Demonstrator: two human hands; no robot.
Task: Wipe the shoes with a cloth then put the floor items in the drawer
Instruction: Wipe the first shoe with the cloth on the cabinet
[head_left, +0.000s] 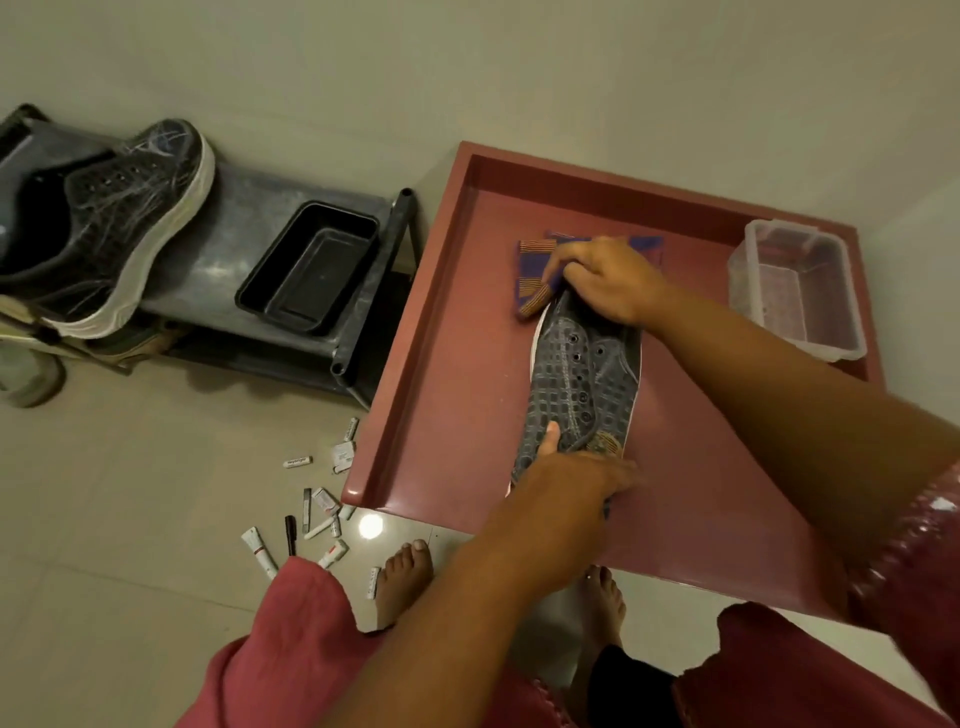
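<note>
Left hand (576, 475) nearest, grip pinching heel of grey shoe (582, 384) mid-counter (447, 395). Right hand (605, 280) grip bunching striped cloth (535, 270) at toe. Risk: shoe skidding under hard wipe. Scattered tubes (311, 525) on floor beside counter's near-left corner, by bare feet: could be trodden on.

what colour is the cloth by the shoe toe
Purple with orange striped bands, cloth, seen in the head view.

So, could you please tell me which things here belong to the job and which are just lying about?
Job: shoe, cloth, second shoe, floor items, left hand, right hand.
Lying about: black tray, clear tub, rack.
</note>
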